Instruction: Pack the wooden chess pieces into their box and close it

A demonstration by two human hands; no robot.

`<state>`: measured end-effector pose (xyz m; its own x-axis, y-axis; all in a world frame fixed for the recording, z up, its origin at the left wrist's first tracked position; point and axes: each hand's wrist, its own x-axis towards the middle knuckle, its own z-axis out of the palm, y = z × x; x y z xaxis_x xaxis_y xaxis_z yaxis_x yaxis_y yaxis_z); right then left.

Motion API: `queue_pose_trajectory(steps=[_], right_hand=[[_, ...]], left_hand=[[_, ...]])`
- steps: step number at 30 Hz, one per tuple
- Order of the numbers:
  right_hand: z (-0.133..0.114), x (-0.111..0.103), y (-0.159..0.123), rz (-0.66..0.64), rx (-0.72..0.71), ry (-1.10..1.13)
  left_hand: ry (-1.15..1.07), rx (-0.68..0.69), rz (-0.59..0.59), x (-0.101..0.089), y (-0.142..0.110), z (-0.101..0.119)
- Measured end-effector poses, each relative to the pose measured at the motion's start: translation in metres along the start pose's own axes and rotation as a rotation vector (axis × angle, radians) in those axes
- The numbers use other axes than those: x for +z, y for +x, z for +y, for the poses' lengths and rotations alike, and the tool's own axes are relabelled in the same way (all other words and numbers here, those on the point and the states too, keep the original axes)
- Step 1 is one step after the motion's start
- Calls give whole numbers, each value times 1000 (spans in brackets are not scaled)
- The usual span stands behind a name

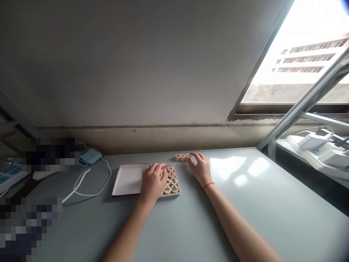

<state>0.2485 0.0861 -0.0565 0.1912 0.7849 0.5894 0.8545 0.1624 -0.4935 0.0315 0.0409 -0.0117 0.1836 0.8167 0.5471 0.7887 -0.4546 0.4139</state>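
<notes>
Landmark: shallow white tray (128, 179) with a red rim, lying flat on the grey table (245, 211).

Left hand (153, 182) lies palm down over the middle of the tray, fingers loosely curled. Its fingertips (163, 168) rest on the round wooden chess pieces (171, 180) packed into the tray's right end. Can't tell whether it is pinching one or just touching them. The tray's left part is bare white.

Right hand (201, 168) is just right of the tray, palm down on the table and fingers spread a little. Index finger and thumb touch the end of a short row of three pieces (182, 157) lined up on the table just behind the tray's right corner. Grip not clear from here: contact, not a visible pinch. Thin red string (208, 185) around that wrist.

Left of the tray: a white cable (89, 182) looping on the table, running to a small light-blue device (90, 155) near the wall.
</notes>
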Motion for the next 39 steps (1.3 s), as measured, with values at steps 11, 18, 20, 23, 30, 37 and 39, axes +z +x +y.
queue_pose_trajectory(steps=[11, 18, 20, 23, 30, 37, 39], right_hand=[[-64, 0, -24, -258, 26, 262], [-61, 1, -25, -279, 47, 292], [-61, 2, -25, -275, 48, 298], [-62, 2, -25, -210, -4, 315], [-71, -5, -27, -105, -307, 323], [-47, -16, -8, 84, -103, 357], [-24, -15, 0, 156, 35, 268]], left_hand=[[244, -107, -157, 17, 8, 0], [141, -32, -205, 20, 12, 9], [126, -22, -211, 20, 13, 9], [97, -29, -172, 17, 14, 10], [-432, -213, -29, 6, 10, 17], [-798, -484, 74, 3, 7, 14], [-809, -488, 104, 2, 7, 8]])
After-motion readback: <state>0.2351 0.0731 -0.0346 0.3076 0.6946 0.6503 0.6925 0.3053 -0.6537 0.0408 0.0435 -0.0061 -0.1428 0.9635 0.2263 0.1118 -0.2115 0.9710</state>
